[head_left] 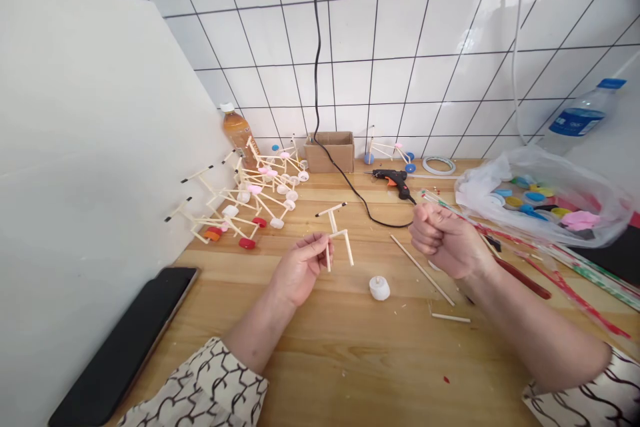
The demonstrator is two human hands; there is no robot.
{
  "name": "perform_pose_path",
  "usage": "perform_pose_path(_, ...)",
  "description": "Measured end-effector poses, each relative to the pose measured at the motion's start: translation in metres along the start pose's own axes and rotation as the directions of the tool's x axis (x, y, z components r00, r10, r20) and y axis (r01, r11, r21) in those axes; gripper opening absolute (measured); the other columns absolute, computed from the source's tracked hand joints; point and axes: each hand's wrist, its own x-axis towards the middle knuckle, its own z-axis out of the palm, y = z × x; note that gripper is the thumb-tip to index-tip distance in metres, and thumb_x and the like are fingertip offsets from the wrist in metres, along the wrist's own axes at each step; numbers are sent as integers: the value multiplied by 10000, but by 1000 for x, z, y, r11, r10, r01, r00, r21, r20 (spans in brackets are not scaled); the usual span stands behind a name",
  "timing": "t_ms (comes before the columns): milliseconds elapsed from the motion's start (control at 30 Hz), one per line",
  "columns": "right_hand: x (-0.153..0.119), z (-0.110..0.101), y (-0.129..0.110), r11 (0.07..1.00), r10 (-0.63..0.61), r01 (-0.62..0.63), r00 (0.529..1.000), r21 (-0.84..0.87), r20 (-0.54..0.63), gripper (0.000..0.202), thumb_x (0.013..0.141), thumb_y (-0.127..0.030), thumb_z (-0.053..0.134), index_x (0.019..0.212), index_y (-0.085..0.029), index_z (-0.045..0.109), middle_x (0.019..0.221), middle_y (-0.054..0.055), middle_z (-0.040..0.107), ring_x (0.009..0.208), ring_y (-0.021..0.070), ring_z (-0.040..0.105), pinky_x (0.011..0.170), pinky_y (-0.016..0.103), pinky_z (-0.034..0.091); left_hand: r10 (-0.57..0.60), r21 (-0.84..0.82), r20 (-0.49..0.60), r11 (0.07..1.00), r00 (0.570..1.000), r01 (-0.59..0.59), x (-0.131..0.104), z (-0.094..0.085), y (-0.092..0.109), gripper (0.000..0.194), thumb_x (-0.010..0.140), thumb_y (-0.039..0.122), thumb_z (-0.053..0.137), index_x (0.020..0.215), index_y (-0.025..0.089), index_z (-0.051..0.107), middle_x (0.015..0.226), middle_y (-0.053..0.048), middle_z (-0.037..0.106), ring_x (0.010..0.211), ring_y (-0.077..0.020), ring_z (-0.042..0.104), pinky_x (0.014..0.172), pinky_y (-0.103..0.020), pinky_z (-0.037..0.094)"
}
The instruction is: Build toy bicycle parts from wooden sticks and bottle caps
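Observation:
Between the thumb and fingers of my left hand is a small wooden-stick frame. Its crossbar has black tips, and two prongs point downward like a bicycle fork. My right hand is closed and raised over the right side of the table; what its fingers hold, if anything, is hidden. A white bottle cap piece with a small stub on top lies between my hands. Close to my right hand lie a long thin stick and a shorter stick. A black glue gun rests behind it.
Several stick-and-cap model bikes crowd the left back, beside a drink bottle. A cardboard box and tape roll sit along the wall. A plastic bag of caps is at right; a phone lies left.

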Motion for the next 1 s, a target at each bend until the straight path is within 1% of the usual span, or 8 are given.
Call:
perform_pose_path(200,2,-15,-28,990,-142,139,966,-28,-215,202,809,-313,541,647,-243,442,497,-82,110,448,116,24,389,252,83,36,-33,-40,999,999,-38,8,-9,8,87,643,141,703,670,107,628,585,-17,609,516,-85,534,470,-178,412)
perform_pose_path(433,-6,-28,-65,954,-300,291,913,-72,-276,412,843,-381,545,511,-218,364,429,-73,166,406,98,78,370,249,101,68,-66,-87,995,994,-74,14,-19,21,48,685,111,638,664,106,595,578,-11,577,490,-81,509,448,-178,408)
perform_pose_path(567,-6,-24,-54,934,-258,185,941,-306,-220,228,738,-367,669,615,-213,554,403,-87,299,363,53,247,367,201,202,75,-71,-85,994,993,-82,15,-21,22,52,690,106,627,655,108,587,576,-10,568,483,-78,498,444,-176,404)
perform_pose_path(633,-5,-17,-43,907,-189,98,964,-410,-189,171,665,-315,727,672,-185,617,472,-40,489,414,70,416,391,201,310,74,-67,-70,995,995,-78,14,-20,21,49,683,106,633,657,104,592,578,-13,568,488,-82,500,445,-177,404)
perform_pose_path(733,-7,-9,-35,775,-79,-30,986,-631,-144,213,665,-290,700,833,-164,667,848,80,672,557,121,573,395,207,399,70,-64,-46,995,996,-73,13,-19,19,56,669,103,648,650,100,596,578,-21,575,492,-85,502,447,-177,400)
perform_pose_path(833,-12,-10,-40,613,5,-81,995,-786,-99,487,757,-340,613,1228,-232,549,1113,129,631,545,134,613,325,208,396,64,-66,-27,996,998,-65,13,-20,18,65,660,101,658,646,103,595,579,-26,584,493,-88,506,454,-180,402)
perform_pose_path(900,-16,-14,-45,483,32,-54,999,-874,-44,537,818,-386,544,1335,-273,450,1018,111,673,509,140,613,321,216,404,60,-68,-16,996,998,-61,13,-20,17,65,659,101,661,651,106,597,579,-27,588,487,-88,506,455,-182,401)
perform_pose_path(1000,-16,-19,-48,224,-110,6,994,-974,-20,374,853,-413,483,1125,-213,644,593,35,656,440,150,569,369,243,413,57,-69,-3,996,998,-58,12,-20,17,67,657,106,666,653,107,599,574,-27,591,473,-87,504,449,-183,397)
